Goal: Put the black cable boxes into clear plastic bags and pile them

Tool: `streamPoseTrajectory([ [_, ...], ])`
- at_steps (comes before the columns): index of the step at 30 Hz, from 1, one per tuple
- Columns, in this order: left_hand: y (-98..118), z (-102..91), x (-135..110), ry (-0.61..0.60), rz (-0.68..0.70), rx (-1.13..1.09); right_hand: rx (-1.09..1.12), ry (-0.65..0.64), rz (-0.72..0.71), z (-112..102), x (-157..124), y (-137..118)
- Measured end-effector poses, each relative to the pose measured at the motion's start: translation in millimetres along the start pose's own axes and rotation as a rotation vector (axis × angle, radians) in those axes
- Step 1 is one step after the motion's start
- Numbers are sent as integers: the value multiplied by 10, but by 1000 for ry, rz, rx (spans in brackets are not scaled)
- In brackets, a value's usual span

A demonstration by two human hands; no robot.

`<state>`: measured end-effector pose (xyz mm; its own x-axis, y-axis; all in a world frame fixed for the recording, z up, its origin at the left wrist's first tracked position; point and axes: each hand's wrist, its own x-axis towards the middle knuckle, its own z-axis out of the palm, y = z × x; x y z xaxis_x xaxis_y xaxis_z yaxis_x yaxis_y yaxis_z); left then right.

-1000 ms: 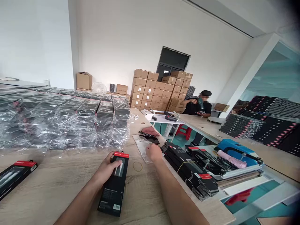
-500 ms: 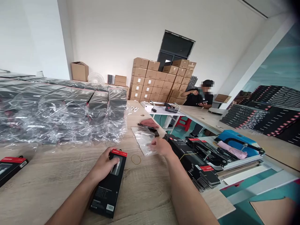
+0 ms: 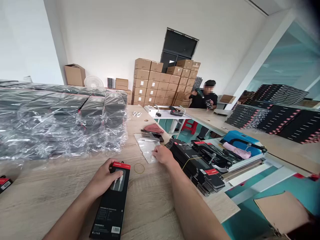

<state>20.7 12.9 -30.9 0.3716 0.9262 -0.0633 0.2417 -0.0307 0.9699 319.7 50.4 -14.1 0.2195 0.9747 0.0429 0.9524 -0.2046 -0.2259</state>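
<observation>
**Room and furniture:** A white-walled room with a dark window at the far end. A pale wood-grain work table [image 3: 62, 196] runs across the near side, and a second table [image 3: 282, 148] runs along the right.

**Bulk stock:** Brown cartons [image 3: 157, 83] stand stacked against the far wall. A large block of black boxes in clear plastic wrap [image 3: 62, 125] covers the left of the table, already wrapped. More unwrapped black boxes [image 3: 277, 120] lie in rows on the right table.

**Equipment:** A blue-topped press [image 3: 241, 138], probably a bag sealer, sits right of the near table.

**Nearby stock:** A banded stack of black boxes [image 3: 197, 166] lies just right of the right hand, with its yellow band in place.

**Work items:** The left hand [image 3: 102, 176] is closed around a black box with a red top [image 3: 111, 208], which lies on the table, unbagged, and shows a white cable through its window. The right hand [image 3: 162, 155] rests on a clear plastic bag [image 3: 147, 150]; whether it pinches the bag cannot be told. No box shows inside the bag.

**Small items:** A thin rubber band [image 3: 139, 168] lies between the hands.

**Far right:** A co-worker [image 3: 202, 98] stands holding a dark object.
</observation>
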Motion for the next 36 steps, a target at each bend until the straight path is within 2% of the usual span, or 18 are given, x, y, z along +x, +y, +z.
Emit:
streamPoseTrajectory([
  [11,8,72,-26,-43,-23,64,44,11,19,39,-7,11],
  [16,-2,46,-18,-64,-34,44,125,115,9,41,15,8],
  [22,-1,41,-4,-48,-12,26,266,233,-81,-47,23,-6],
  [27,-14,75,-15,-35,-14,80,465,375,-148,10,-19,-48],
  [29,-20,80,-14,-45,-29,119,468,368,-164,39,-36,-59],
  [33,-21,79,-6,-69,-41,113,415,251,-176,25,-63,-58],
  [36,1,79,-24,-45,-24,69,441,269,-183,-77,-103,-32],
])
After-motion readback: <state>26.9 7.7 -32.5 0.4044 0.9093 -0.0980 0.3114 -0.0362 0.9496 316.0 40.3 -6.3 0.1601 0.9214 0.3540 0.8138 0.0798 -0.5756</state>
